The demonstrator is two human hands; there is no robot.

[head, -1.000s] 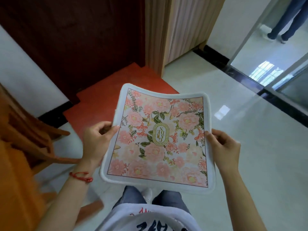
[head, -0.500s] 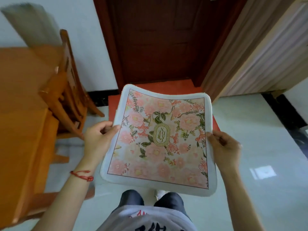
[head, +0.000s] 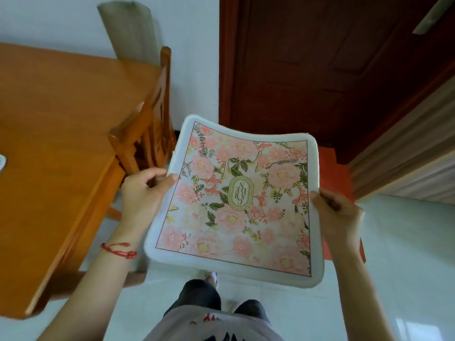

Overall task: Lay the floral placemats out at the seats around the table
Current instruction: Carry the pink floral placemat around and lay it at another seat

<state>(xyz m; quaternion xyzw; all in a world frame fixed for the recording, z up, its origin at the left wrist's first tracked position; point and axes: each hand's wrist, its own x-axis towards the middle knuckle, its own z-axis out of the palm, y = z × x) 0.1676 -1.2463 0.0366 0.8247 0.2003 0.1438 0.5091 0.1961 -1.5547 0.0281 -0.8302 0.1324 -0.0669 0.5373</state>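
1. The placemat (head: 236,200) is held in the air in front of the person, above the floor (head: 398,254), to the right of the table (head: 54,148) and touching neither.
2. It lies face up, roughly flat, with its middle sagging a little and its far corners lifted. Pink flowers and green leaves fill a thin red border, a white rim runs round the outside, and an oval emblem sits at the centre.
3. The left hand (head: 142,193) pinches the mat's left edge about halfway along. The thumb lies on top, its tip just on the white rim, and the fingers (head: 147,174) curl down under the edge.
4. The right hand (head: 334,212) grips the right edge about halfway along. It is closed round the rim, thumb on the top side and the other fingers folded beneath, out of sight.
5. Both hands are closed on the mat alone, so it spans the gap between them.
6. A red cord (head: 118,249) circles the left wrist.
7. A wooden chair (head: 147,129) stands at the table's right side, just left of the mat's far left corner.
8. A dark door (head: 320,65) rises on the far side, with a red doormat (head: 339,173) on the floor before it, partly hidden by the placemat.
9. The person's knees and a foot show below the mat's near edge.
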